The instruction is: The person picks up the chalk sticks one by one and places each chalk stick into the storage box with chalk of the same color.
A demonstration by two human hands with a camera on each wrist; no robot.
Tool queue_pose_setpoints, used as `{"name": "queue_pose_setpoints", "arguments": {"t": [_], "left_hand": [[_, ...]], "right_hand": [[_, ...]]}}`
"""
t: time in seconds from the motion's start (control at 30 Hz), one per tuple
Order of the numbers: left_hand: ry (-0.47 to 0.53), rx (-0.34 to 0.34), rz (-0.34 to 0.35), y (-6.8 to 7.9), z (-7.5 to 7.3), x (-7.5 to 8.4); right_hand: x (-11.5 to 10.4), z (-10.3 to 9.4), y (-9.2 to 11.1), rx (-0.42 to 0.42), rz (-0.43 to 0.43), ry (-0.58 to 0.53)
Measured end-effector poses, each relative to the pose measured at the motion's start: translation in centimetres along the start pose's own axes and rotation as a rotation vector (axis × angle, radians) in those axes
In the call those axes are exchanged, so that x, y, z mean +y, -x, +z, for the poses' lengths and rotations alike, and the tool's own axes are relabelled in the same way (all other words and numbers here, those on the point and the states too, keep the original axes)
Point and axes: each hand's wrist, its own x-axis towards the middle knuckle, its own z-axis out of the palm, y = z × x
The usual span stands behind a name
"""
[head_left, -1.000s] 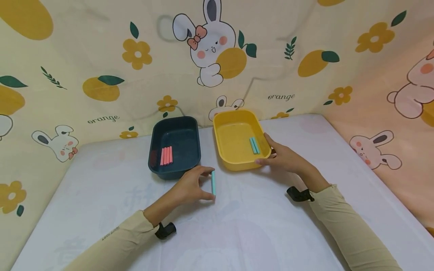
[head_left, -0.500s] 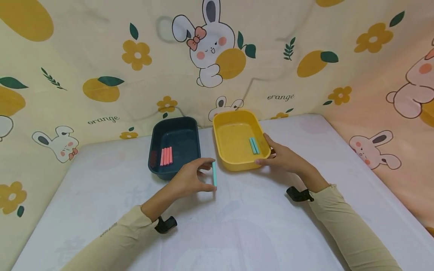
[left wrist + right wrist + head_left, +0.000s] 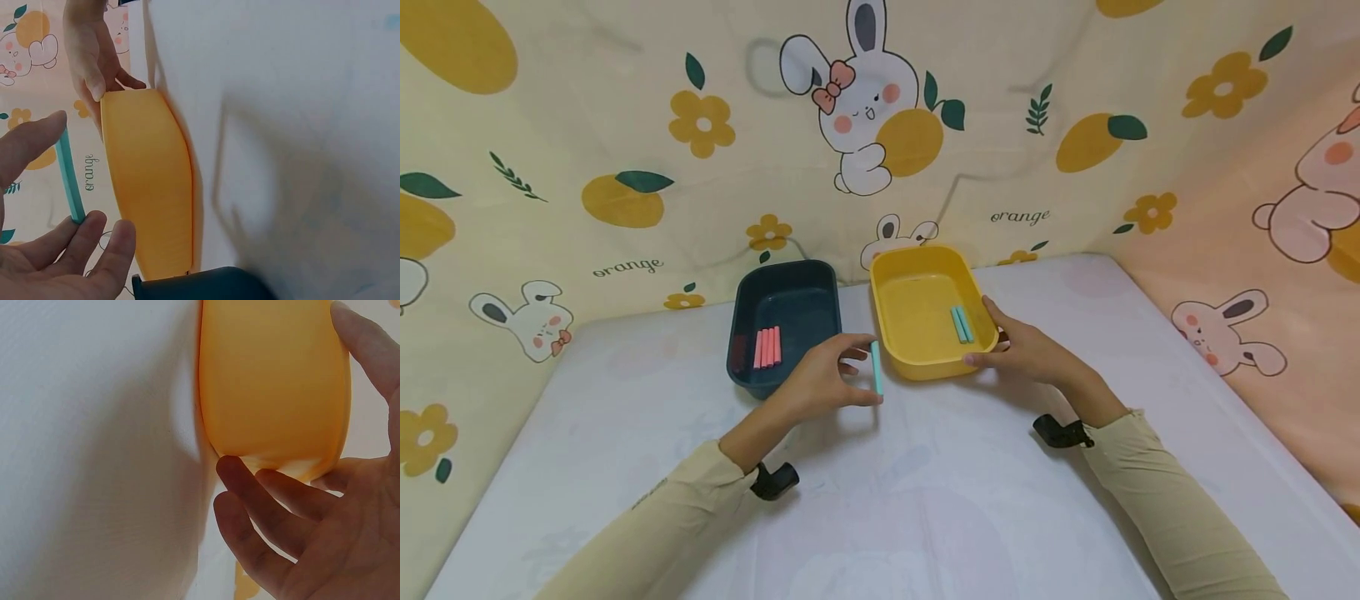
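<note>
My left hand [image 3: 820,379] pinches a mint-green chalk stick [image 3: 877,368] by its two ends, thumb at one and a fingertip at the other. The stick hangs above the table between the two bins, just left of the yellow bin [image 3: 925,369]. At that bin's near right corner, my right hand [image 3: 1030,350] grips the outside, thumb on the front and fingers along the right side. Two more mint-green chalk sticks [image 3: 962,324] lie side by side inside the yellow bin. In the left wrist view the pinched chalk [image 3: 69,178] shows clear of the bin's wall.
A dark blue bin [image 3: 808,317] stands left of the yellow one, partly behind my left hand. Several pink chalk sticks [image 3: 767,347] lie in it. Both bins stand on a white cloth [image 3: 940,492], near a printed backdrop [image 3: 715,192].
My left hand has carried the mint-green chalk stick away from me and slightly right, closer to the yellow bin. My right hand stays at the yellow bin's corner.
</note>
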Motion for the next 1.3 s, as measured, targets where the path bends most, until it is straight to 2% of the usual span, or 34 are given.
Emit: {"name": "queue_pose_setpoints", "arguments": {"t": [0.3, 0.63, 0.87, 1.13, 1.3], "left_hand": [[0.024, 0.003, -0.026, -1.9, -0.1, 0.7], [0.065, 0.017, -0.017, -4.0, -0.1, 0.9], [0.021, 0.046, 0.011, -5.4, 0.3, 0.9], [0.000, 0.078, -0.025, -6.5, 0.8, 1.0], [-0.029, 0.113, 0.029, -6.9, 1.0, 1.3]], "right_hand": [[0.2, -0.1, 0.0, 0.007, -0.005, 0.001], [0.4, 0.0, -0.1, 0.009, -0.002, -0.011], [0.7, 0.0, -0.1, 0.015, -0.009, -0.011], [0.6, 0.1, -0.2, 0.010, -0.008, -0.016], [0.4, 0.2, -0.3, 0.014, -0.010, -0.016]]}}
